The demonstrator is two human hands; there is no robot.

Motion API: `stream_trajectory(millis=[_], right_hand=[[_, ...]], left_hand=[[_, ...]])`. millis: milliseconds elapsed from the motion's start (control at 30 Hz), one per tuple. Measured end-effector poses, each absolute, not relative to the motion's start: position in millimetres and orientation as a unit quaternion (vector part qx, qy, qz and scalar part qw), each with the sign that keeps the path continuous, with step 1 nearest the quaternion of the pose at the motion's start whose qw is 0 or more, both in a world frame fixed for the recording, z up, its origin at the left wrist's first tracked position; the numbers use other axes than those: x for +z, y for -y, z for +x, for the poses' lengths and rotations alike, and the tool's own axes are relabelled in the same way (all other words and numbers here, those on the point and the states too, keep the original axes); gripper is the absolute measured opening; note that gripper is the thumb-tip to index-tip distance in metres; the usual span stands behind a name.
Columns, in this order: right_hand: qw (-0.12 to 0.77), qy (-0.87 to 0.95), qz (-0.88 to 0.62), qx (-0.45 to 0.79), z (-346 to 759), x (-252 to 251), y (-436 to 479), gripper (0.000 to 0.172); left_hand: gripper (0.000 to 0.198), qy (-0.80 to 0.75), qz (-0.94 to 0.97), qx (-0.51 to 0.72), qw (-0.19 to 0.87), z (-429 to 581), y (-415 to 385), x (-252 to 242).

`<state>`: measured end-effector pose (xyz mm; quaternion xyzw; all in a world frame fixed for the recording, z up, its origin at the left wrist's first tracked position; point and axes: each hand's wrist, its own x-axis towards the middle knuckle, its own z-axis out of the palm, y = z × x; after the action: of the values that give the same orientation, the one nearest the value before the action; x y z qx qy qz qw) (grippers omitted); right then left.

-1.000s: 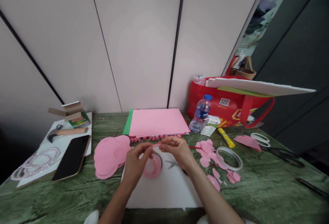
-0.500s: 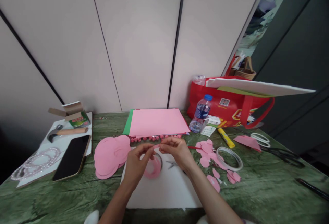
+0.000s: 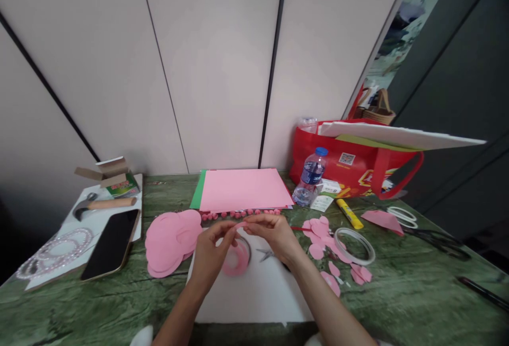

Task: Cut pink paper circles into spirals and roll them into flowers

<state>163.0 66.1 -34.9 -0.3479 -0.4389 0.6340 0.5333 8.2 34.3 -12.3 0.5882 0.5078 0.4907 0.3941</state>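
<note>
Between my two hands is a small pink paper piece [image 3: 239,225], pinched at its edges by the fingertips. My left hand [image 3: 214,244] is closed on its left side, and my right hand [image 3: 272,233] on its right side. Below them a pink ring-shaped roll [image 3: 237,261] lies on a white board [image 3: 250,298]. A pair of pliers or small scissors [image 3: 265,254] shows its silver tips beside my right hand, the rest hidden under the wrist. Behind the fingers runs a row of pink pompoms [image 3: 234,213].
Pink paper rounds [image 3: 170,242] are piled left. Farther left are a phone [image 3: 112,245], a hammer [image 3: 103,204] and beads [image 3: 59,250]. To the right are cut petals [image 3: 318,229], a tape roll [image 3: 369,253], a glue stick [image 3: 350,214], a bottle [image 3: 312,176] and a red bag [image 3: 334,158].
My right fingertips have shifted slightly left, closer to my left fingers, and less of the pink piece shows between them. The things on the table stay put.
</note>
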Motion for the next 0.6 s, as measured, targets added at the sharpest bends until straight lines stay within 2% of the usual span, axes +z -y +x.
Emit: stream_trajectory(millis=[600], right_hand=[[0.544, 0.443, -0.357, 0.616, 159.9, -34.5, -64.7, 0.018]], left_hand=[[0.019, -0.504, 0.585, 0.490, 0.404, 11.2, -33.6, -8.2]])
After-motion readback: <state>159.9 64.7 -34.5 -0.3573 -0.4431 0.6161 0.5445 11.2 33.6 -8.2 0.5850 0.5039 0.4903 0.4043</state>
